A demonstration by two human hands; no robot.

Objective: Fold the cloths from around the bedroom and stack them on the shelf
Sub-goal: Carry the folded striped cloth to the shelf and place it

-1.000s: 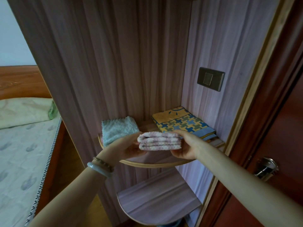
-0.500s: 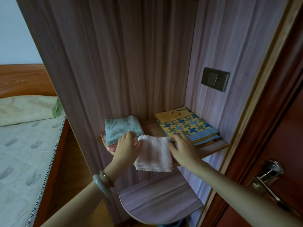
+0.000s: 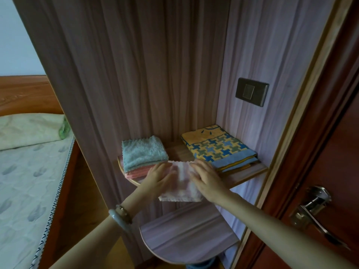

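A folded pink-and-white cloth (image 3: pixel 183 183) lies on the front of the curved wooden shelf (image 3: pixel 250 173), its near edge hanging over the rim. My left hand (image 3: pixel 161 176) rests flat on its left side and my right hand (image 3: pixel 205 175) lies flat on its right side, fingers straight. To the left sits a folded light-blue towel (image 3: pixel 143 152) on top of a pink cloth (image 3: pixel 138 171). At the right of the shelf lies a folded yellow-and-blue patterned cloth (image 3: pixel 218 147).
A lower rounded shelf (image 3: pixel 186 232) juts out beneath. The wall at the right carries a dark switch plate (image 3: pixel 251 92). A reddish door with a metal handle (image 3: pixel 312 204) stands at the right. A bed (image 3: pixel 25 171) with a pillow lies at the left.
The pink-and-white cloth went from being held in the air by both hands to lying on the shelf. Both hands now press flat on top of it.
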